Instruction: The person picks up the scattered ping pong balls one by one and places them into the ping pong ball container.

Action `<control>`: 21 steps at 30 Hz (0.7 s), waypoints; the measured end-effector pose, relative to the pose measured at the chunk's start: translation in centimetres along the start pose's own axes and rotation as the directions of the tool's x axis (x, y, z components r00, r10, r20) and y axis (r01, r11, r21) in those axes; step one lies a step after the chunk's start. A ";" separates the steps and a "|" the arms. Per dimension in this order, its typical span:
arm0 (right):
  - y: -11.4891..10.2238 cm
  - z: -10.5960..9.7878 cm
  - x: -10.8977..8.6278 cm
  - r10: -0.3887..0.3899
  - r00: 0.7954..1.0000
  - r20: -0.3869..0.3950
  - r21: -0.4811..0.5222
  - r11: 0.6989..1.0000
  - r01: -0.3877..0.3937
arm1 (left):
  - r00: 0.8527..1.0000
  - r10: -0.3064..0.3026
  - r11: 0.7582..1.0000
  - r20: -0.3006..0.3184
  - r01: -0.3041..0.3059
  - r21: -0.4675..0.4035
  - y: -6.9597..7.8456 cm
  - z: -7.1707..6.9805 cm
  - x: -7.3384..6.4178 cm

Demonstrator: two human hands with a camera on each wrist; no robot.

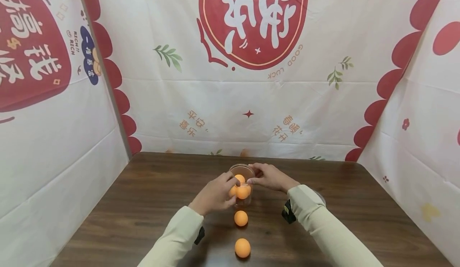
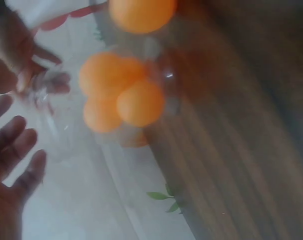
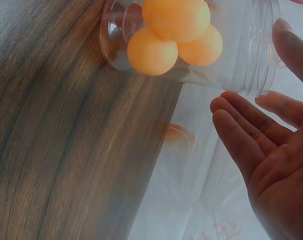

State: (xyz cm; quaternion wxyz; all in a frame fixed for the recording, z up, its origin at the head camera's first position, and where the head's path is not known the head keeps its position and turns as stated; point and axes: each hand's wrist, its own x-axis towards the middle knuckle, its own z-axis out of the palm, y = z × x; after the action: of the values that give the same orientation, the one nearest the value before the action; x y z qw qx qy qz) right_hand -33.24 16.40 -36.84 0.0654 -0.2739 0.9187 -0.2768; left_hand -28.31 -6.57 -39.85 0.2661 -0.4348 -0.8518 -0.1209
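A clear plastic jar [image 3: 231, 45] stands upright on the table with several orange ping-pong balls [image 3: 152, 51] inside. My right hand [image 1: 271, 177] holds the jar by its rim, thumb on one side and index finger on the other. In the right wrist view the other fingers [image 3: 241, 122] of that hand reach out straight. My left hand [image 1: 215, 193] is at the jar's near left side; its fingers [image 2: 14, 145] are spread and nothing shows between them. Two loose balls, a nearer one [image 1: 242, 248] and a farther one [image 1: 241, 218], lie in line before the jar.
A clear round rim [image 1: 320, 197], perhaps a lid, lies partly hidden behind the right sleeve [image 1: 310, 205]. Printed cloth [image 1: 248, 95] hangs behind the dark wooden table [image 1: 151, 195] and along both sides.
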 end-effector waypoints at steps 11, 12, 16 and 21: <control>-0.2 0.0 0.0 0.000 1.000 -0.002 0.009 1.000 0.000 | 0.996 0.077 0.996 0.049 -0.079 0.043 1.8 2.1 -0.9; -0.2 0.1 0.0 0.001 1.000 -0.002 0.009 1.000 -0.001 | 0.995 0.070 0.997 0.070 -0.072 0.034 1.9 2.2 -1.0; -0.1 0.1 0.1 0.007 1.000 -0.003 0.004 1.000 -0.007 | 0.989 0.038 0.999 0.145 -0.039 0.004 2.2 2.9 -1.3; 0.0 0.0 0.0 -0.010 1.000 -0.006 0.009 1.000 0.011 | 0.975 0.004 1.000 0.221 0.001 -0.022 2.6 3.8 -1.5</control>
State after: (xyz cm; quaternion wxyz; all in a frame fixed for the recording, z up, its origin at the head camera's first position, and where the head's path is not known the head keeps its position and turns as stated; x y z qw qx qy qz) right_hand -33.25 16.43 -36.86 0.0624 -0.2776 0.9162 -0.2824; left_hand -26.78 -4.39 -43.88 0.1650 -0.4489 -0.8745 -0.0807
